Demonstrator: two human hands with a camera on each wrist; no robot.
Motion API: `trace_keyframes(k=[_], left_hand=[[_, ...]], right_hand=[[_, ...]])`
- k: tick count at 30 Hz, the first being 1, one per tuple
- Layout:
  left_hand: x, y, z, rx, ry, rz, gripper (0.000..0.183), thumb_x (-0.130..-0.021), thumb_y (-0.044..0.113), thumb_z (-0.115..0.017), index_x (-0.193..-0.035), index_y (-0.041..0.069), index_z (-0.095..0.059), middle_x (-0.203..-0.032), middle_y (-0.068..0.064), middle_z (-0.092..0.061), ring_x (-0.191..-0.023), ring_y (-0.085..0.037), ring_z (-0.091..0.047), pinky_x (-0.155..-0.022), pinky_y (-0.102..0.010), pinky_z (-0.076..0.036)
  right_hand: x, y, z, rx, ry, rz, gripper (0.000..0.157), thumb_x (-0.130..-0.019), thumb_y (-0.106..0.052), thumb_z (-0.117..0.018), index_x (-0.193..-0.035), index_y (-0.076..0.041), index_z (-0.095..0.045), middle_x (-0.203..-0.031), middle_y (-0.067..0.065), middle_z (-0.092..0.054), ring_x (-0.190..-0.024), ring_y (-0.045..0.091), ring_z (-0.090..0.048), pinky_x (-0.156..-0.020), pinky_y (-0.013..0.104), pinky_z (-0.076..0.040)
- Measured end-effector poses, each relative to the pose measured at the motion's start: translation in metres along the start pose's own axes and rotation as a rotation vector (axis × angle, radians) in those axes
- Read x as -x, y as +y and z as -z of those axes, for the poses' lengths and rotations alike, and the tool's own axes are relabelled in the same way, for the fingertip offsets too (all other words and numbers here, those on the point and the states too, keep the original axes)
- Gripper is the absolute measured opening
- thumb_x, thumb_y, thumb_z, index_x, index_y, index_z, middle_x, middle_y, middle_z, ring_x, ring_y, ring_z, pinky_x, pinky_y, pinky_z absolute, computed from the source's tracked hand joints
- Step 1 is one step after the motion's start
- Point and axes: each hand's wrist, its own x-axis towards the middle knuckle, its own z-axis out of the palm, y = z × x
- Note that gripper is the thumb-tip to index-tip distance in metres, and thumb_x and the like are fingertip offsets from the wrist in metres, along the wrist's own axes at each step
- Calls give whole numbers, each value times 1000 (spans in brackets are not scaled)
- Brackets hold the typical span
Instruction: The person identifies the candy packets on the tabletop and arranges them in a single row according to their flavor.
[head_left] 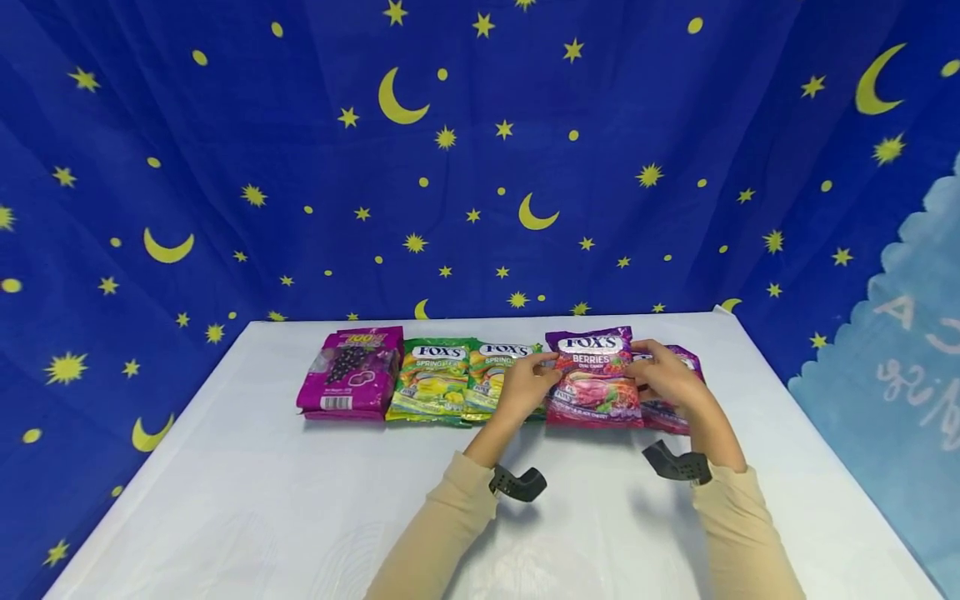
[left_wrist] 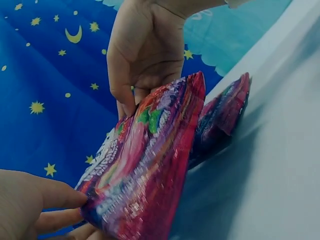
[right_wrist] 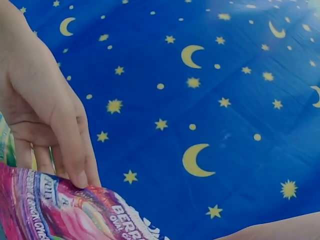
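My left hand (head_left: pixel 529 385) and right hand (head_left: pixel 666 377) pinch opposite side edges of a purple-and-pink Fox's Berries candy bag (head_left: pixel 592 379), its front turned toward me. In the left wrist view the same bag (left_wrist: pixel 145 165) is tilted, thumb and fingers at both edges. A second purple-pink candy bag (head_left: pixel 675 358) lies just to the right, partly covered by the right hand and the held bag. Left of the held bag, a green-and-yellow Fox's candy bag (head_left: pixel 487 379) is partly hidden behind the left hand.
Another green-and-yellow Fox's bag (head_left: pixel 431 383) and a magenta grape candy bag (head_left: pixel 352 375) continue the row leftward on the white table (head_left: pixel 262 500). A blue curtain (head_left: pixel 465 167) with moons and stars stands along the table's back edge.
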Motion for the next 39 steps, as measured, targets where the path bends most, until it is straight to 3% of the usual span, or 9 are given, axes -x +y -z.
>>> trace_keyframes(k=[4, 8, 14, 19, 27, 39], left_hand=[[4, -3, 6, 111, 22, 39, 33, -91, 12, -67, -123, 5, -64, -96, -8, -70, -75, -15, -65, -56, -27, -56], [8, -4, 13, 144, 14, 71, 38, -93, 18, -67, -127, 3, -60, -100, -10, -69, -79, -19, -66, -59, -29, -57], [14, -5, 29, 104, -15, 88, 49, -95, 29, -63, -133, -2, -54, -110, -15, -65, -81, -21, -66, -63, -31, -58], [26, -2, 46, 88, -47, 86, 50, -95, 29, -64, -132, -3, -54, -102, -14, -64, -70, -19, -65, -65, -39, -58], [43, -1, 66, 103, -48, 72, 52, -93, 27, -67, -133, -2, -52, -111, -19, -62, -71, -21, -66, -62, -37, -58], [56, -1, 79, 147, -48, 70, 54, -92, 25, -68, -134, -4, -51, -98, -13, -62, -71, -17, -65, -62, -37, -58]], right_hand=[[1, -2, -4, -8, -13, 9, 62, -94, -9, -52, -145, 9, -22, -121, 33, -52, -102, 35, -59, -72, 36, -57], [1, -3, -9, -22, -34, 24, 61, -95, -9, -54, -145, 8, -23, -119, 31, -54, -99, 33, -59, -73, 37, -57], [8, -2, -20, -90, -78, 45, 59, -95, -5, -53, -144, 7, -22, -115, 27, -56, -86, 23, -59, -71, 38, -57], [18, -2, -34, -138, -92, 71, 57, -94, -2, -54, -142, 6, -24, -103, 19, -61, -79, 22, -59, -65, 35, -56], [30, -6, -48, -185, -122, 117, 58, -94, -3, -56, -141, 6, -23, -103, 18, -62, -84, 22, -63, -67, 37, -58], [39, -12, -57, -166, -138, 128, 54, -95, -1, -53, -140, 5, -23, -101, 19, -60, -82, 26, -62, -70, 40, -57]])
